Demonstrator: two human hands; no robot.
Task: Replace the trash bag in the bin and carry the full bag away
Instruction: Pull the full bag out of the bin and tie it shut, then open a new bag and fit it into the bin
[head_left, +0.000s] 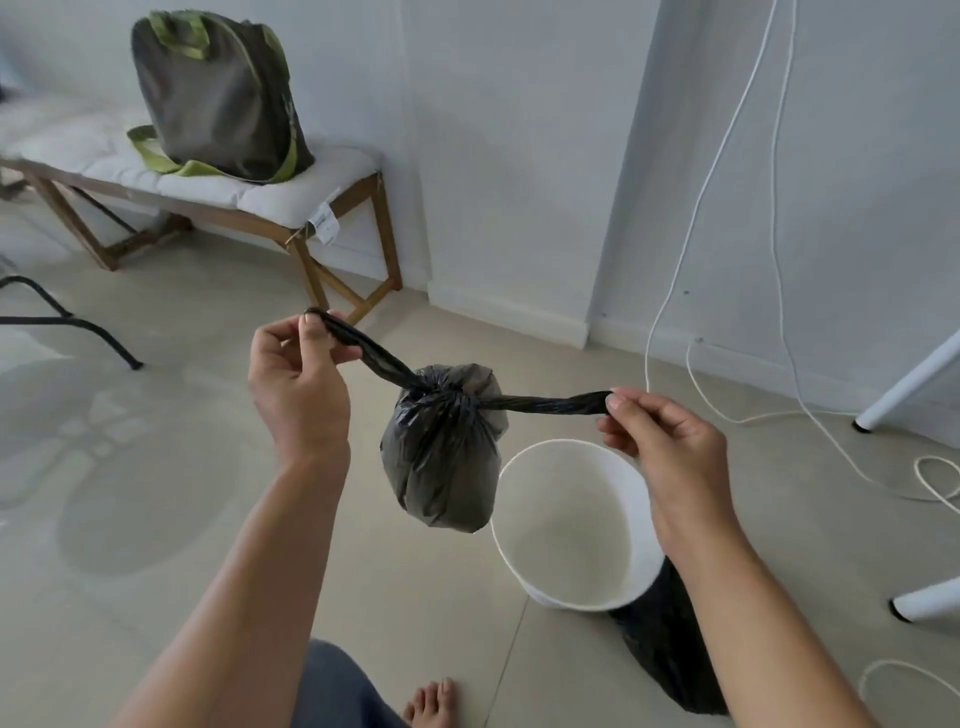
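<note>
Plain white walls (519, 130) and pale beige floor tiles (208, 597), pretty bright room. A wooden bench with a white cushion (270, 197) sits by the wall with a grey-and-green fabric bag (218, 93) on it. White cords (727, 156) dangle on the right near white table legs (909, 384).

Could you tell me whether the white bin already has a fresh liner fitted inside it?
No, the white bin shows a bare white interior with nothing over its rim, while the full bag hangs outside it.

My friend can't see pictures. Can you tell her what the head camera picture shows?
Two hands pull the twisted ends of a full black trash bag apart, knotting it in the air: the left hand pinches one end, the right hand the other. Below stands an unlined white bin on the tiled floor, with another black bag lying beside it.
</note>
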